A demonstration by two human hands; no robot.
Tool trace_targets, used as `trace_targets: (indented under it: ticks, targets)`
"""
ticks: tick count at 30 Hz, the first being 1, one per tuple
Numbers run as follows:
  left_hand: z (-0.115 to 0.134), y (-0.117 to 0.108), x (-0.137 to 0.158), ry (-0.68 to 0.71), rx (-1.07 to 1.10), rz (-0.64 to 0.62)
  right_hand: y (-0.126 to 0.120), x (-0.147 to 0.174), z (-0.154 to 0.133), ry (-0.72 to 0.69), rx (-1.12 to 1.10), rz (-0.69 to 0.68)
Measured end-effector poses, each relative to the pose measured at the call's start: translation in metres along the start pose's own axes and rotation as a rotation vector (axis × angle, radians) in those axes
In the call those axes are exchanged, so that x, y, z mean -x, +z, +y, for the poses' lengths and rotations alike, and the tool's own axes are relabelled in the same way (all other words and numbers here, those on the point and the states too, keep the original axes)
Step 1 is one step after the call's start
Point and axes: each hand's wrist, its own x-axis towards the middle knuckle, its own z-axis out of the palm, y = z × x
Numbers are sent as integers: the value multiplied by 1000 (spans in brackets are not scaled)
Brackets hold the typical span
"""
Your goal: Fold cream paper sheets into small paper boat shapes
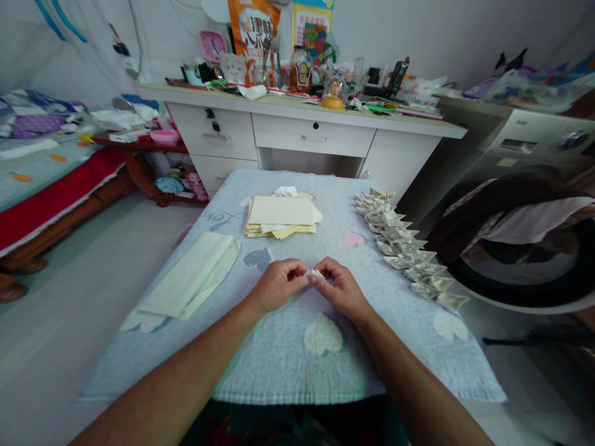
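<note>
A small piece of folded white paper [315, 273] is pinched between my two hands over the middle of the cloth-covered table. My left hand [282, 284] grips its left end with thumb and fingertips. On its right end, my right hand [341, 288] closes in the same way. Most of the paper is hidden by my fingers. Just beyond my hands lies a stack of cream and yellow paper sheets [281, 212]. Off to the right stand rows of folded paper pieces with pointed ends [395, 238].
A folded pale green cloth or sheet [190, 275] lies at the table's left, and crumpled white paper [285, 191] sits behind the stack. Beyond the blue tablecloth [279, 365] is a cluttered white desk [316, 133]. A washing machine [525, 186] with laundry stands right, a bed [56, 179] left.
</note>
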Motion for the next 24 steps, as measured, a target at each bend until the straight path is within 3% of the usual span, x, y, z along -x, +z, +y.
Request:
trace_targets:
  ticks: [7, 19, 24]
  targets:
    - [2, 2, 0, -11, -28, 0, 1, 1, 3, 1, 17, 3]
    - [-4, 0, -1, -61, -49, 31, -3, 0, 7, 62, -190, 62]
    - [-2, 0, 1, 13, -4, 52, -1, 0, 4, 62, -198, 47]
